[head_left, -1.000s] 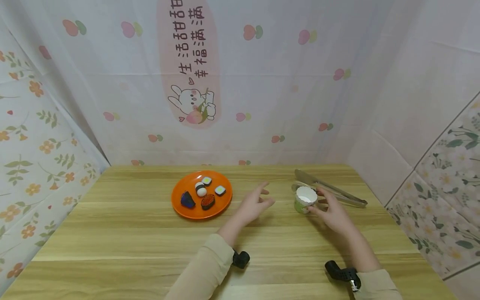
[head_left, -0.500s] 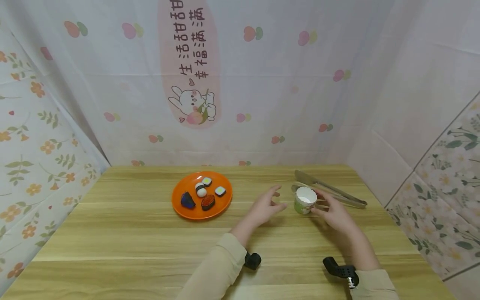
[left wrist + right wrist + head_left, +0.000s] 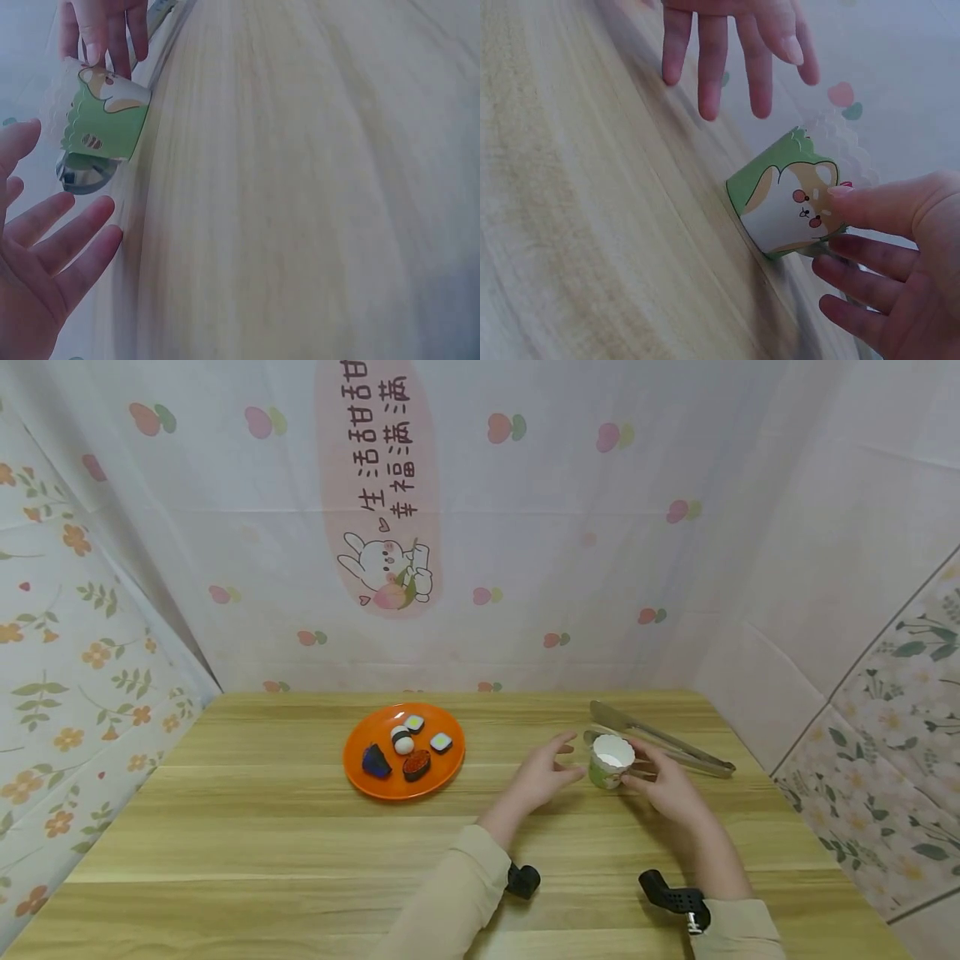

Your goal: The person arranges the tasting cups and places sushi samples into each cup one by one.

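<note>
A green paper cup (image 3: 611, 762) with a cartoon dog and a scalloped white rim stands upright on the table, right of the middle. My right hand (image 3: 666, 785) holds its right side, the thumb on the printed wall in the right wrist view and the fingers curving behind. My left hand (image 3: 543, 777) is spread just left of the cup, apart from it, palm turned toward it. In the left wrist view a gap shows between its fingertips (image 3: 105, 206) and the cup. Metal tongs (image 3: 675, 747) lie directly behind the cup and right hand, partly hidden by them.
An orange plate (image 3: 360, 777) with several toy sushi pieces (image 3: 416, 765) sits at the left of the wooden table (image 3: 300, 877). A printed curtain (image 3: 517, 552) hangs along the back, and floral cloth (image 3: 892, 760) borders the right side.
My left hand has moved right, away from the plate and nearer the cup. The cup and my right hand have stayed almost where they were.
</note>
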Demonstrator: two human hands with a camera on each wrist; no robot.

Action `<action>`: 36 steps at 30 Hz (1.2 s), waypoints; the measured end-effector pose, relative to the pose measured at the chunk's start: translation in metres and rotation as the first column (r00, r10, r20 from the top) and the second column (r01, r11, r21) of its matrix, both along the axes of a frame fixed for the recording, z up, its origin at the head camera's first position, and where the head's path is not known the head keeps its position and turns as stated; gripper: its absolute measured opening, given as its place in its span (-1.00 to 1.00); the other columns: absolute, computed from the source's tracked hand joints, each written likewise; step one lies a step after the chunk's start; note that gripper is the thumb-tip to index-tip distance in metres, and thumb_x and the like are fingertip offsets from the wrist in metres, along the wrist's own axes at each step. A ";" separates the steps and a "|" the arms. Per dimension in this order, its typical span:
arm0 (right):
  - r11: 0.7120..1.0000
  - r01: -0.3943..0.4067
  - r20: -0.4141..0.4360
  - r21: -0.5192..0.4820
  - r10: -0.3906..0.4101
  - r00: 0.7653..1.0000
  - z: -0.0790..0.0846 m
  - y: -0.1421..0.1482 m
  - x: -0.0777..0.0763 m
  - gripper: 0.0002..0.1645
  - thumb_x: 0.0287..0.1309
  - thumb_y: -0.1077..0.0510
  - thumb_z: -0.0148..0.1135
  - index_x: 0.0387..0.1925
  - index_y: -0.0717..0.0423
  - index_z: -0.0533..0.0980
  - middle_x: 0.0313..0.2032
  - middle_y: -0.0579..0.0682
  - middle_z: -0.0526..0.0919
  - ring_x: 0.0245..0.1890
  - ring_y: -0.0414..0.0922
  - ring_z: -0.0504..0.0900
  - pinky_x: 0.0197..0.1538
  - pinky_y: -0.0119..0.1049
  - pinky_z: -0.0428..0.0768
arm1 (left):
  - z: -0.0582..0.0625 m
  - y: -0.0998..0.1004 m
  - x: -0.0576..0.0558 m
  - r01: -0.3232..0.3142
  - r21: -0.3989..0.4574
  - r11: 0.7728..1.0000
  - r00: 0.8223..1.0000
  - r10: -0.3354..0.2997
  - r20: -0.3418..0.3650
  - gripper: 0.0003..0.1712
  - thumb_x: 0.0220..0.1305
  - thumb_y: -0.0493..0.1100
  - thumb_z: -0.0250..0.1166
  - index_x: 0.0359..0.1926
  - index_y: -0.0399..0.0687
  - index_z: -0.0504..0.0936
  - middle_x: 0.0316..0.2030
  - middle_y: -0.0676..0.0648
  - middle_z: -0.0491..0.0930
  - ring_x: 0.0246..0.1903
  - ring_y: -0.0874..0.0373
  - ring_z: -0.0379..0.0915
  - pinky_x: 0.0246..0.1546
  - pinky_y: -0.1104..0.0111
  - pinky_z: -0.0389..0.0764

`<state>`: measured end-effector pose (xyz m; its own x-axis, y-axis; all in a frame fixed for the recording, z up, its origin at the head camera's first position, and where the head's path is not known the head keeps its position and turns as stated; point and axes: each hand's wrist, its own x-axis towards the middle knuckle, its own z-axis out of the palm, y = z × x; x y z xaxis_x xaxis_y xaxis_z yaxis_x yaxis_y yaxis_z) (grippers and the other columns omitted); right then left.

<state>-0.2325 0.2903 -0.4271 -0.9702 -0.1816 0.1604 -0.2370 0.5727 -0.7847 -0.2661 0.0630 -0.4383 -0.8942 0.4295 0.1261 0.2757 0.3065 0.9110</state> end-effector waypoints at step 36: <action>0.999 0.024 0.040 -0.043 -0.022 0.999 -0.006 -0.009 0.001 -0.24 0.25 0.23 0.24 0.37 0.37 0.14 0.10 0.41 0.42 0.03 0.29 0.52 -0.12 -0.14 0.64 | -0.003 0.023 0.000 -0.029 -0.070 0.997 1.000 0.030 0.002 -0.34 0.24 -0.14 0.35 0.35 0.00 0.37 0.05 -0.06 0.55 -0.10 0.08 0.56 -0.21 0.41 0.58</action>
